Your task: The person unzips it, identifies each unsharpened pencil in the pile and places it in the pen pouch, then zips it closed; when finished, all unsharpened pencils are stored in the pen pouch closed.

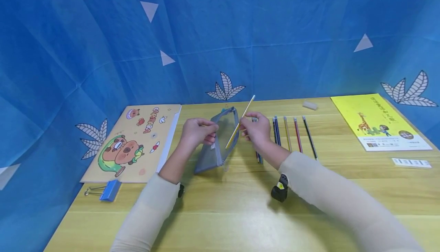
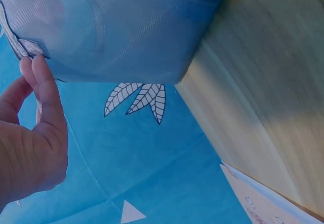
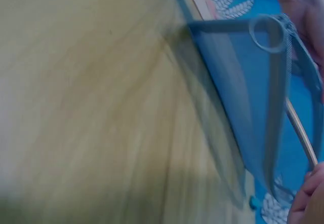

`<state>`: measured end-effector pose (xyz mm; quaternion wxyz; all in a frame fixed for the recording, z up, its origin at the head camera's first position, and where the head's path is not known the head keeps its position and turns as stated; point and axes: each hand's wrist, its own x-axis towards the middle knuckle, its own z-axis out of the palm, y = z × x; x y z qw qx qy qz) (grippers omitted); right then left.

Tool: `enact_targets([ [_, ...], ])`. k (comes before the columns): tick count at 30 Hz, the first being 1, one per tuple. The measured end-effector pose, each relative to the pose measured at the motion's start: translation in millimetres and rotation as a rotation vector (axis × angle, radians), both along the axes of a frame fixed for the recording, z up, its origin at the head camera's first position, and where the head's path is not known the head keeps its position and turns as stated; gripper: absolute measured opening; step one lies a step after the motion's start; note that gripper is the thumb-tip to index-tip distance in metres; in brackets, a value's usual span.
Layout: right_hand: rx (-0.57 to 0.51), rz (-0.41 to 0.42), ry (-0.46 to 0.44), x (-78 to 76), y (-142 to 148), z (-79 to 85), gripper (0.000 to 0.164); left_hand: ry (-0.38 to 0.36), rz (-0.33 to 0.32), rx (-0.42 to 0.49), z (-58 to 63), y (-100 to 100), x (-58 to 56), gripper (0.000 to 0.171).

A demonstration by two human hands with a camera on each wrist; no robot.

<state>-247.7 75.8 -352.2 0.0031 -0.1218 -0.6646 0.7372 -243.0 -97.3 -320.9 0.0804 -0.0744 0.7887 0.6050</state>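
Observation:
My left hand [image 1: 197, 131] pinches the near rim of a grey mesh zip pouch [image 1: 207, 156], thumb and fingers at its zipper edge. The pouch stands tilted on the table with its mouth spread toward the right. Between the fingertips of my right hand [image 1: 256, 128] is a yellow pencil [image 1: 245, 114], held slantwise. Its lower end reaches into the mouth of the pouch, while the white-tipped end points up. In the right wrist view the pencil [image 3: 302, 133] passes behind the zipper edge, and a ring pull [image 3: 267, 33] hangs at the pouch's corner.
Right of the pouch lie several pencils [image 1: 288, 134] in a row, some partly under my right forearm. An eraser [image 1: 310, 105], a yellow booklet [image 1: 381, 124] and a white strip [image 1: 411, 163] lie farther right. At left are a capybara folder [image 1: 137, 145] and a blue binder clip [image 1: 110, 190].

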Motion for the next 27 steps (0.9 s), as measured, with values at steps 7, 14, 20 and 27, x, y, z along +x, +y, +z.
enact_targets([
  [7,0.130,0.152,-0.121,3.0,-19.4,-6.5,0.026,0.017,0.004,0.022,-3.3,1.4,0.2,0.014],
  [14,0.200,0.260,-0.197,-0.3,-24.9,-5.0,0.024,0.018,0.022,0.044,-5.5,4.3,2.1,0.013],
  [20,0.309,0.359,-0.197,-3.2,-26.5,-3.3,0.017,0.021,0.018,0.071,-6.2,6.9,4.5,0.013],
  [27,0.294,0.427,-0.252,-3.0,-19.4,2.5,0.027,0.032,0.009,0.089,-5.8,7.7,6.4,0.013],
])
